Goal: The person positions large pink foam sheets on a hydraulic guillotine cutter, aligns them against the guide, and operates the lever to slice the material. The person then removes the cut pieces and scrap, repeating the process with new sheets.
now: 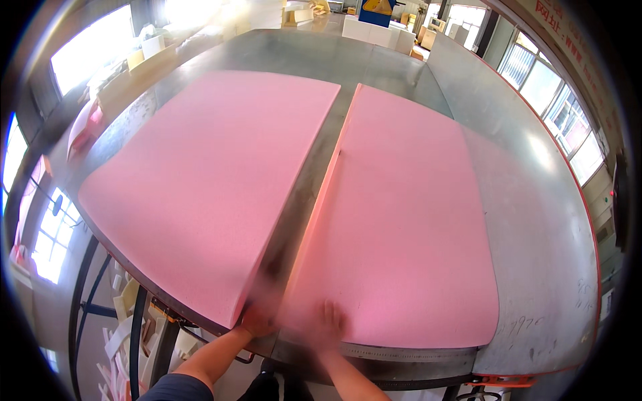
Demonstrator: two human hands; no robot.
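Across mid-frame: two pink sheets on a metal table, both hands at the bottom

Left pink sheet (210, 177) fills centre-left of the frame, right pink sheet (404, 220) fills centre-right. Both lie flat on the metal table (287, 50), apart, with a dark strip of tabletop between them running from top centre down to bottom centre.

Left hand (257, 322) is bottom centre, by the lower tip of the left sheet; blurry, can't tell if it's gripping. Right hand (326, 327) is just right of it, fingers over the lower-left part of the right sheet; motion blur, can't tell if open or closed.

Lower left of frame: pale offcuts (124, 334) below table level. Top centre: blue machine part with a yellow triangle (376, 12). Upper left: bright window (93, 47).
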